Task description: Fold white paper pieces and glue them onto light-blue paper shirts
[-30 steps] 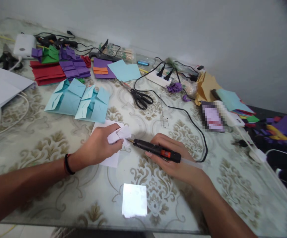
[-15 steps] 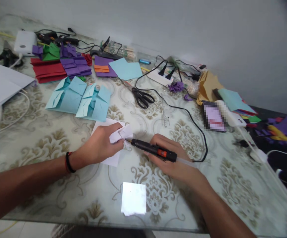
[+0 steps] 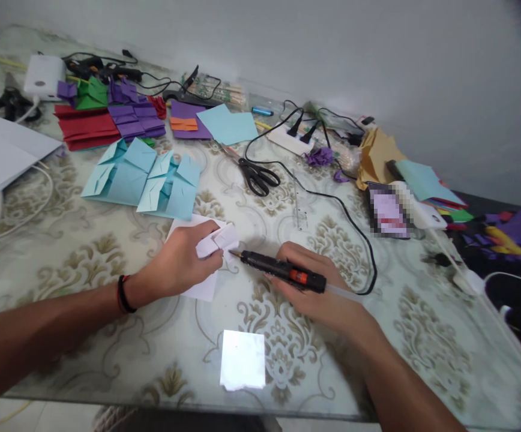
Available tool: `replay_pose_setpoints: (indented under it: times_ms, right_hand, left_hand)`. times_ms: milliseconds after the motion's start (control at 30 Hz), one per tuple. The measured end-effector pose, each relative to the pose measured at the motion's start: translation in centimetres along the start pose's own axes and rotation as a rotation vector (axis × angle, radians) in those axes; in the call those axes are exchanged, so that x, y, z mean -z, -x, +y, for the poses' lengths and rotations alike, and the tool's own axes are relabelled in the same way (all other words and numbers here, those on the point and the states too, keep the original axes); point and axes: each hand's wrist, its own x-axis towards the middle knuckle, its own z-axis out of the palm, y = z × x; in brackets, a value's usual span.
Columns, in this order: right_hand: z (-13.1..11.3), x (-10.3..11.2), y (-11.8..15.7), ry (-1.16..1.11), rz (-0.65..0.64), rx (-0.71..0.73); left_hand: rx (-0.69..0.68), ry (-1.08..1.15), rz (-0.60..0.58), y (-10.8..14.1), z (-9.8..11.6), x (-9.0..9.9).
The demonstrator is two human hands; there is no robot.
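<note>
With L hand [image 3: 182,255], pinching folded white paper [image 3: 218,241] btwn thumb and fingers. With R hand [image 3: 317,309], gripping black glue gun [image 3: 283,271] w/ fingers wrapped around its body, pointing nozzle [image 3: 236,254] to the edge of folded white paper, just beside L thumb; can't tell if touching. Under L fingers, on patterned surface [image 3: 143,360]: white sheet [image 3: 201,290], partly covered by same hand. Just beyond L fingers, slightly to the left: light-blue folded papers [image 3: 168,187]. Farther beyond, approx. btwn L and R fingers: black-handled scissors [image 3: 258,178]. Beyond R fingers: white power strip [image 3: 290,143] w/ black plugs. On near side of fingers, in the middle: bright white square [image 3: 242,360].
</note>
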Motion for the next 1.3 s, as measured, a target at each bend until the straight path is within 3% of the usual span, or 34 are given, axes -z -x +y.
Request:
replay_pose_setpoints:
  times_ms: [500,1300]
  right_hand:
    - [0.36,0.44,0.11,0.060,0.011,0.003]
    - [0.71,0.51,-0.13,0.050,0.031,0.057]
  left_hand:
    - [0.158,0.086,-0.060,-0.03,0.20,0.42]
    - [0.178,0.117,-0.048,-0.08,0.14,0.39]
